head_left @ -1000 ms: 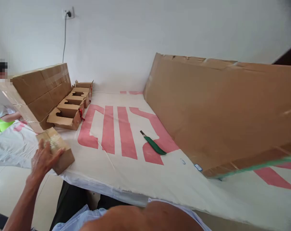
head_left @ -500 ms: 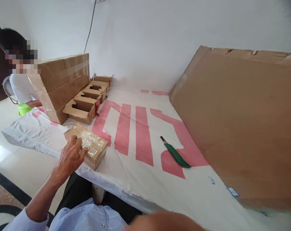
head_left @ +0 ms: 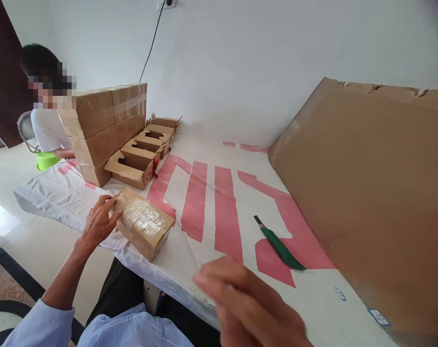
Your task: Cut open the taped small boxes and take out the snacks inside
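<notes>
Box [head_left: 143, 219] on cloth [head_left: 246, 217], wall [head_left: 233, 62] beyond.

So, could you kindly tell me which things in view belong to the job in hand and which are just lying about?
Likely part of the job:
taped box, touched by the left hand
similar stacked boxes
open boxes

Apparently just lying about:
green tool
large cardboard

Between the taped carton [head_left: 144, 221] and the green-handled tool [head_left: 280, 248] there is room to pass low across the desk [head_left: 257, 197]. Stacked cartons [head_left: 96, 130] and open-topped boxes [head_left: 132, 166] block the left; a large cardboard panel [head_left: 367, 193] walls off the right.
</notes>
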{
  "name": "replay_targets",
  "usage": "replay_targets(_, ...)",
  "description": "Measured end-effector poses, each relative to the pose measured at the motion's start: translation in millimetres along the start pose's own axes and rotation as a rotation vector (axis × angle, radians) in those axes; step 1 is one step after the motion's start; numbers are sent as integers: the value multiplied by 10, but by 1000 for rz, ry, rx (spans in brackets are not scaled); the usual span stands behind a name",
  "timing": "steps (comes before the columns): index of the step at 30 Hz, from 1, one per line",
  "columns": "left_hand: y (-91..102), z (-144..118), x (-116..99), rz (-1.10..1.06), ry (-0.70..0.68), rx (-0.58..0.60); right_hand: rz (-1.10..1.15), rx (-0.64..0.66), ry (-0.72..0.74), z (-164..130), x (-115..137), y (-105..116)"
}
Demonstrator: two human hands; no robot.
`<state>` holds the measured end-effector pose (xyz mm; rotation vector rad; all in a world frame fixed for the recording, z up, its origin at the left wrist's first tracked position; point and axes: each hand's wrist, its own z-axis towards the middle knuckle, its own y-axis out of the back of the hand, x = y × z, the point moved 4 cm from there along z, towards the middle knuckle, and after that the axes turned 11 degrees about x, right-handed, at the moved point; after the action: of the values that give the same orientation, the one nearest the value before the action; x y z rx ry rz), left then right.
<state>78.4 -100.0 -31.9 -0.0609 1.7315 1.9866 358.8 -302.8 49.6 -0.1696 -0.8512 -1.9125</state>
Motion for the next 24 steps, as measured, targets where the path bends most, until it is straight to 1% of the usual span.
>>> replay_targets(3,-13,4,67,-76,-19,-14,-73,-34,-152,-37,-395,-257)
replay_targets(5,-11,-14,64,-109,-28,-24,-68,-5,-303,-144,-689,-432)
replay_targets(8,-16,-101,-11,-143,-20,-25,46,69,-527,-340,-1065,-658)
replay_targets(10,-23,-191,-94,-185,-26,-16,133,107,-628,-447,-1237,-753)
replay_targets(11,-25,-238,-138,-216,-34,-7,158,111,-656,-486,-1301,-775)
replay_targets(14,-30,-345,-232,-350,-66,45,155,70,-672,-547,-1426,-744)
replay_targets(16,-39,-361,-243,-458,-75,100,140,55,-680,-558,-1471,-699)
replay_targets(21,-104,-220,-164,-676,-66,224,137,84,-707,-577,-1571,-573)
replay_targets(23,-137,-139,-151,-717,-72,265,67,84,-708,-640,-1719,-444)
replay_targets(24,-150,-102,-152,-729,-72,282,-10,81,-713,-695,-1832,-346)
